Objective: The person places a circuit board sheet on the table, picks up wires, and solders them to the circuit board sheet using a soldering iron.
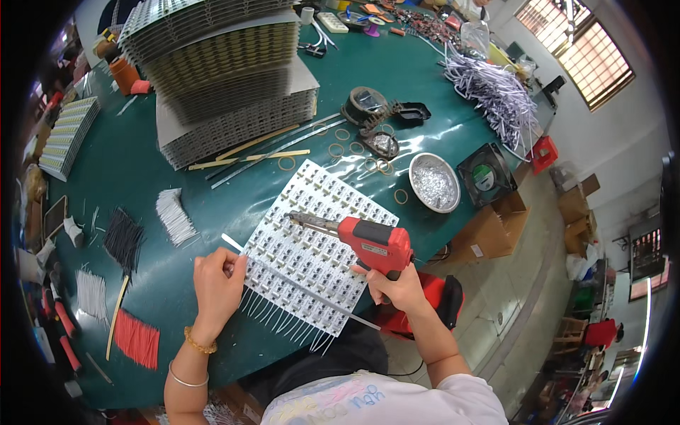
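Observation:
My right hand [397, 287] grips a red and black soldering gun [379, 244]. The gun's long metal tip points left, over the upper left part of a white circuit board panel [329, 202] on the table. The panel carries rows of small parts. Across its lower half runs a thin grey strip [312, 289], and a row of white wires [280, 320] sticks out along the lower left edge. My left hand [218, 287] is at the panel's left edge, fingers pinched together; what they hold, if anything, is hidden. A white stick end [231, 242] shows just above that hand.
White [176, 217], black [123, 244] and red wire bundles [137, 340] lie left on the green table. Behind rises a tall panel stack [227, 134]. To the right stand a bowl of silvery bits [434, 185] and a black fan [486, 175]; rubber bands lie nearby.

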Action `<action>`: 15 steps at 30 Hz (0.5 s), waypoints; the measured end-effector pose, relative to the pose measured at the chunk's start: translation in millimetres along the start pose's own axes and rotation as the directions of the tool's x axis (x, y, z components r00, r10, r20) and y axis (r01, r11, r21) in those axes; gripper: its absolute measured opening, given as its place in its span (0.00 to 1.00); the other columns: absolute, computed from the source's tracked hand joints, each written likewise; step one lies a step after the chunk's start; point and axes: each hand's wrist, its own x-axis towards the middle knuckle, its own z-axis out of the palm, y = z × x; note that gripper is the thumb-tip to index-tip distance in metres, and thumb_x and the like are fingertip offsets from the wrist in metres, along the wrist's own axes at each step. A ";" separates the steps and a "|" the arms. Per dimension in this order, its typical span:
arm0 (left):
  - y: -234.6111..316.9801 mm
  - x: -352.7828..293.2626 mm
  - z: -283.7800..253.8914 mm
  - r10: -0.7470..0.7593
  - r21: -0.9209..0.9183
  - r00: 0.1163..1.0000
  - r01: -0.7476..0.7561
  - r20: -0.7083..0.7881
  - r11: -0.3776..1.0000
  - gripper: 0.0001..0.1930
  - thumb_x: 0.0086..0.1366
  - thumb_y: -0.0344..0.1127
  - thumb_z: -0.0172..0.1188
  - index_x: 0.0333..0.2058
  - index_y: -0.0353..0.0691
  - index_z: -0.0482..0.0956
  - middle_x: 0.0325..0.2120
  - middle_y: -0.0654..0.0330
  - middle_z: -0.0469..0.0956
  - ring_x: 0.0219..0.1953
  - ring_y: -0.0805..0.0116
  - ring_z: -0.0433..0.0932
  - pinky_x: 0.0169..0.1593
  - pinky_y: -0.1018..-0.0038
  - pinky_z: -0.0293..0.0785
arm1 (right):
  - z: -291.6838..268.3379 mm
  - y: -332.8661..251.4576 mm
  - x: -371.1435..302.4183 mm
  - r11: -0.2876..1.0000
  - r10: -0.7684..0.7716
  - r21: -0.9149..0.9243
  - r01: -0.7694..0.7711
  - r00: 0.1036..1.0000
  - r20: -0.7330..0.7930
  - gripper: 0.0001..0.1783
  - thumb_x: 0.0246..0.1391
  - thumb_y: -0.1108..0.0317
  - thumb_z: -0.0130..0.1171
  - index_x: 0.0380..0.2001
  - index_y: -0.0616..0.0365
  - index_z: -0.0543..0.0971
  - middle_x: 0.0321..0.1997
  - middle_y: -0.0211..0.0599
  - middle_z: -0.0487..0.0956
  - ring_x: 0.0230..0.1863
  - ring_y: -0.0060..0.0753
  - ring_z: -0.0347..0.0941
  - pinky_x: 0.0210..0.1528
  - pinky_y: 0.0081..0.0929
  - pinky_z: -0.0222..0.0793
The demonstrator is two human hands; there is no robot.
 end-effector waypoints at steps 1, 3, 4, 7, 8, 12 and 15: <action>-0.8 1.3 0.3 -0.006 -0.007 1.000 0.006 0.015 1.000 0.08 0.53 0.33 0.63 0.21 0.38 0.75 0.15 0.61 0.72 0.20 0.67 0.67 0.36 0.72 0.62 | 1.3 -1.4 0.1 1.000 0.007 0.005 -0.007 1.000 0.010 0.15 0.55 0.78 0.50 0.46 0.69 0.67 0.12 0.27 0.67 0.13 0.19 0.64 0.56 0.41 0.68; -3.3 3.9 -3.7 -0.011 -0.002 0.998 0.011 0.060 1.000 0.08 0.54 0.33 0.63 0.21 0.35 0.76 0.16 0.59 0.74 0.19 0.66 0.69 0.32 0.72 0.64 | 5.7 -3.0 0.2 0.993 0.117 0.014 -0.116 0.992 -0.041 0.20 0.55 0.78 0.48 0.51 0.70 0.63 0.12 0.28 0.67 0.12 0.20 0.63 0.56 0.44 0.68; -4.4 6.3 -5.7 -0.041 0.012 0.997 0.040 0.059 0.999 0.08 0.54 0.33 0.63 0.21 0.35 0.76 0.16 0.59 0.74 0.19 0.66 0.69 0.32 0.72 0.64 | 6.5 -1.6 1.4 0.990 0.137 0.017 -0.137 0.990 -0.016 0.20 0.55 0.78 0.48 0.51 0.70 0.63 0.12 0.28 0.67 0.12 0.20 0.63 0.56 0.44 0.68; -5.3 12.4 -17.5 0.102 -0.051 0.989 -0.108 -0.110 0.993 0.06 0.55 0.31 0.62 0.24 0.34 0.78 0.17 0.56 0.75 0.20 0.62 0.73 0.27 0.69 0.66 | 9.3 -0.2 -3.9 0.998 0.017 0.069 -0.012 0.997 -0.076 0.24 0.55 0.77 0.47 0.55 0.72 0.59 0.10 0.29 0.65 0.11 0.22 0.63 0.54 0.51 0.68; -3.1 16.1 -23.0 0.166 0.016 0.970 -0.166 -0.176 0.986 0.05 0.55 0.30 0.62 0.26 0.34 0.79 0.18 0.54 0.75 0.21 0.62 0.75 0.26 0.70 0.67 | 7.4 3.9 -6.5 0.998 -0.020 0.052 0.026 0.995 -0.101 0.25 0.56 0.74 0.49 0.55 0.73 0.59 0.10 0.28 0.65 0.11 0.23 0.62 0.53 0.52 0.69; 16.8 13.8 -25.9 0.073 -0.209 0.983 -0.108 -0.168 0.972 0.04 0.55 0.29 0.62 0.26 0.35 0.79 0.19 0.54 0.78 0.19 0.62 0.76 0.24 0.74 0.68 | -2.7 10.1 -23.8 0.954 -0.299 -0.038 0.298 0.935 -0.191 0.25 0.56 0.68 0.53 0.50 0.78 0.64 0.10 0.28 0.64 0.10 0.22 0.61 0.43 0.46 0.75; 15.9 5.6 -16.4 0.050 -0.158 0.998 -0.053 -0.026 0.986 0.04 0.56 0.28 0.62 0.28 0.33 0.79 0.20 0.58 0.79 0.20 0.76 0.75 0.26 0.78 0.68 | 3.2 3.2 -32.7 0.945 -0.327 -0.068 0.321 0.936 -0.128 0.29 0.56 0.63 0.57 0.51 0.78 0.64 0.11 0.29 0.64 0.10 0.22 0.62 0.38 0.42 0.76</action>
